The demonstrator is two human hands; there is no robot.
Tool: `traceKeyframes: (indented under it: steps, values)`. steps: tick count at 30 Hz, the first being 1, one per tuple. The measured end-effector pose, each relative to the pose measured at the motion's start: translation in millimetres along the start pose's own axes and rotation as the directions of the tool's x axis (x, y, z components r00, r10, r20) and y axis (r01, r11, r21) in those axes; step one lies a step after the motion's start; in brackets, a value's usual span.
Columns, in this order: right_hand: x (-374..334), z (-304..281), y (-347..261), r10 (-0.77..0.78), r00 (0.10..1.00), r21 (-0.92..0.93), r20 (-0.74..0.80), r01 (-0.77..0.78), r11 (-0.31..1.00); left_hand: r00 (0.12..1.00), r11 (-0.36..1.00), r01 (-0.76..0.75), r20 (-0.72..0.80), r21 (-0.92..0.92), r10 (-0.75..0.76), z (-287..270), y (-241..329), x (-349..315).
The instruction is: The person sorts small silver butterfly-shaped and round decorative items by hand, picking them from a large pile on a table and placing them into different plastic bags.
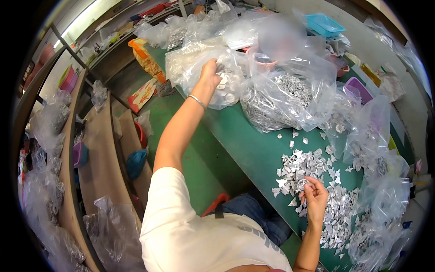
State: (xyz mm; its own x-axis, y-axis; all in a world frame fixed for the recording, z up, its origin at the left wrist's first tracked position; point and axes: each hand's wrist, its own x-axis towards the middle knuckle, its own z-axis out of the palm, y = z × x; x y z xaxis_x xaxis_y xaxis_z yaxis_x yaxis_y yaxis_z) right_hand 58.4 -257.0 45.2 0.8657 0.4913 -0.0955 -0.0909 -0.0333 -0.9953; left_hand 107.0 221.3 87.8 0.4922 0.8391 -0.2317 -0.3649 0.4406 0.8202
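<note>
My left hand (pixel 209 75) is stretched out over a clear plastic bag (pixel 195 77) of round silvery discs (pixel 229 86). Its fingers look curled at the bag's opening, and what they hold is hidden. At the right, my right hand (pixel 314 196) pinches a round silver openwork charm (pixel 302 184) between thumb and fingers. Below and around this hand lies a spread pile of small silver metal charms (pixel 337 211), many shaped like butterflies. A large clear bag (pixel 294 97) full of ring-like silver pieces stands on the green table (pixel 235 136) between my hands.
More clear bags (pixel 380 181) line the table's right side. A blue basket (pixel 325 25) and a purple basket (pixel 359 89) stand toward the back. On the left are wooden shelves (pixel 97 158) with bags and a blue bundle (pixel 136 163). An orange bag (pixel 147 59) stands near the table's far left edge.
</note>
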Motion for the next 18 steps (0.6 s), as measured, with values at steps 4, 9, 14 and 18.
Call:
traceKeyframes:
  steps: [4, 9, 14, 18]
  values:
    - [10, 0, -13, 0.093, 0.994, 0.015, 0.049, -0.093, 0.996, 0.952, 0.953, -0.290, 0.127, 0.085, 0.279, 10, -9, -51]
    - [73, 11, -48, -0.046, 0.998, 0.019, 0.036, 0.045, 0.999, 0.813, 0.790, -0.580, 0.200, 0.200, 0.546, -17, -72, -139]
    - [158, 33, -87, -0.218, 0.974, 0.124, -0.059, 0.224, 0.967, 0.720, 0.824, -0.520, 0.634, 0.224, 0.281, -30, -113, -211]
    - [147, 20, -81, -0.338, 0.940, -0.063, -0.037, 0.335, 0.940, 0.729, 0.849, -0.447, 0.666, 0.283, 0.161, -42, -122, -227]
